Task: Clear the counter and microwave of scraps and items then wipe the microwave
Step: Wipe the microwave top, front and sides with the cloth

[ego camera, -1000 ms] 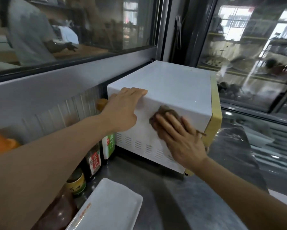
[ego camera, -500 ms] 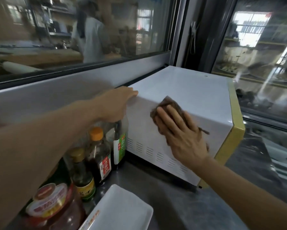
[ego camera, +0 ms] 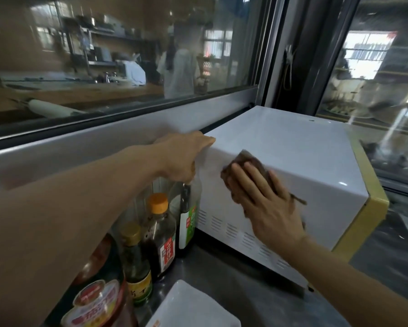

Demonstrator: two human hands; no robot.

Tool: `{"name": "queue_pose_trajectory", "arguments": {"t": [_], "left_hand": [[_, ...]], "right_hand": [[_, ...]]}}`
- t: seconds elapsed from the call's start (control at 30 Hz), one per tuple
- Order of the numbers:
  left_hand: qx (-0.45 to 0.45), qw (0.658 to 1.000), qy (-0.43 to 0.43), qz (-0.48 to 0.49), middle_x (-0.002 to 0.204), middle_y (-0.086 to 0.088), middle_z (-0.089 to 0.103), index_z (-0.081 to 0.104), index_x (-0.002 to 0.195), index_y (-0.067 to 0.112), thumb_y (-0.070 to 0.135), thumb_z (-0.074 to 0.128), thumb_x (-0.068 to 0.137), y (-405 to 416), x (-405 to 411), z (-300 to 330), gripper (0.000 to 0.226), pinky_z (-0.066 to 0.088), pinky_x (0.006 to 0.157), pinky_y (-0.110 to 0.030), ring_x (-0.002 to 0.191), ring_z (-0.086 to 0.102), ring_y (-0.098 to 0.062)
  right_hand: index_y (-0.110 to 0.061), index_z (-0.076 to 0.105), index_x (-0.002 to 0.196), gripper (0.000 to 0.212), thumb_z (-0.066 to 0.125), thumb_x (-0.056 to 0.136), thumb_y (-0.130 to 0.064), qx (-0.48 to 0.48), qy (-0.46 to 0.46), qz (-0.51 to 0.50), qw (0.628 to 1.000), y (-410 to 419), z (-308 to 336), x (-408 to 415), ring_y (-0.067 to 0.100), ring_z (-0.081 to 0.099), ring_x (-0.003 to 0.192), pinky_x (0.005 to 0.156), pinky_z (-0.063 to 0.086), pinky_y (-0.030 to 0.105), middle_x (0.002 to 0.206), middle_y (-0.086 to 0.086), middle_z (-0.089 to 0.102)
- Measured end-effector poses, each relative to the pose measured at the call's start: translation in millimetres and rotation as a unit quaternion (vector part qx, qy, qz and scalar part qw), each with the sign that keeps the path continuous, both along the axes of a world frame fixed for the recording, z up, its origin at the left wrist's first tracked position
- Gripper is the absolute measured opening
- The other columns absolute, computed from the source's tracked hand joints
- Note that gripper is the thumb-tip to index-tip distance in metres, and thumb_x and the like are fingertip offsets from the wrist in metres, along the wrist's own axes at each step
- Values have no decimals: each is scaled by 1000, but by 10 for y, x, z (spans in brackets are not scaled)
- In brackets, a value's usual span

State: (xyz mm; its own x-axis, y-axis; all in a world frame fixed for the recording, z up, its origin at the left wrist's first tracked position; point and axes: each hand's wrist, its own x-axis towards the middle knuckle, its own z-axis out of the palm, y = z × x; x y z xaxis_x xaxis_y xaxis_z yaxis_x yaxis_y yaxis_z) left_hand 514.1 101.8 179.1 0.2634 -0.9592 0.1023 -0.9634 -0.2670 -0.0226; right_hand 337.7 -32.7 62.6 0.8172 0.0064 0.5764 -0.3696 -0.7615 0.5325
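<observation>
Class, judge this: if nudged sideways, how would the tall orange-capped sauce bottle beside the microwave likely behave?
The tall orange-capped sauce bottle is narrow for its height, so it probably tips rather than slides. Neighbouring bottles crowd it, so it would likely knock them. Its glossy surface may be slippery.

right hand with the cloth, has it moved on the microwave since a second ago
Yes. The right hand and cloth slid up the microwave side, away from its vent slots and nearer the top edge.

cloth (ego camera: 244, 161): mostly under right hand (ego camera: 269, 204) | white tray (ego camera: 193, 308): cropped at bottom edge
</observation>
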Motion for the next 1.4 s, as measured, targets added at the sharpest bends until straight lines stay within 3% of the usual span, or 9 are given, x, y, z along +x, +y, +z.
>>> {"name": "queue_pose_trajectory", "arguments": {"t": [0.17,0.43,0.53,0.67,0.8,0.97,1.13,1.27,1.4], "left_hand": [[20,1000,-12,-6,154,0,19,14,150,20,14,75,74,7,16,11,97,28,113,-32,141,23,-18],[6,1000,15,-17,147,0,27,16,148,18,20,82,67,21,2,-10,104,38,106,-34,131,36,-20],[-1,1000,11,-17,149,-1,26,18,148,18,19,82,68,7,22,-8,103,34,105,-28,133,34,-19],[-1,1000,14,-14,148,-1,28,20,148,17,16,81,69,2,32,-2,100,35,104,-29,132,34,-20],[-8,1000,29,-9,146,0,29,20,148,19,15,81,67,23,4,-19,101,39,104,-33,131,37,-21],[-17,999,39,-19,128,-5,42,39,135,16,11,82,64,18,-19,-30,83,49,91,-40,110,51,-24],[-21,1000,18,-7,135,-6,38,35,139,14,14,80,67,12,-13,-47,84,44,98,-42,119,45,-25],[-21,1000,10,6,143,-3,30,26,143,17,15,78,68,7,-29,-99,91,44,98,-45,125,41,-26],[-14,1000,-22,5,157,1,8,6,150,21,16,73,74,6,-79,-181,101,31,112,-44,144,14,-18]], "right_hand": [[-16,45,139,52,33,89,-21,-48,171,49,983,-17,-413,44,24,34,138,117,2,41,147,5,42],[-15,41,140,49,39,91,-22,-63,33,50,996,-35,203,497,28,35,138,116,7,43,146,10,42],[-14,40,141,53,51,89,-23,-68,71,48,994,-24,-88,521,29,33,139,117,9,45,147,10,40],[-14,45,139,55,32,86,-20,-43,177,45,982,33,-425,389,24,37,137,116,2,43,146,5,43],[-14,55,130,53,37,81,-24,-47,108,61,991,25,-28,373,23,37,135,114,2,45,141,6,49],[-14,35,142,60,38,83,-24,-60,45,32,997,34,227,556,27,19,141,115,-3,47,150,12,34],[-13,35,145,59,35,86,-21,-60,133,23,989,24,-398,380,26,26,142,117,-4,43,152,9,33],[-13,51,135,64,67,75,-27,-63,250,32,966,2,-720,165,23,38,136,116,-5,42,145,6,44],[-13,56,130,52,37,82,-21,-41,134,65,988,-22,-332,96,21,46,131,115,1,41,139,4,52]]}}
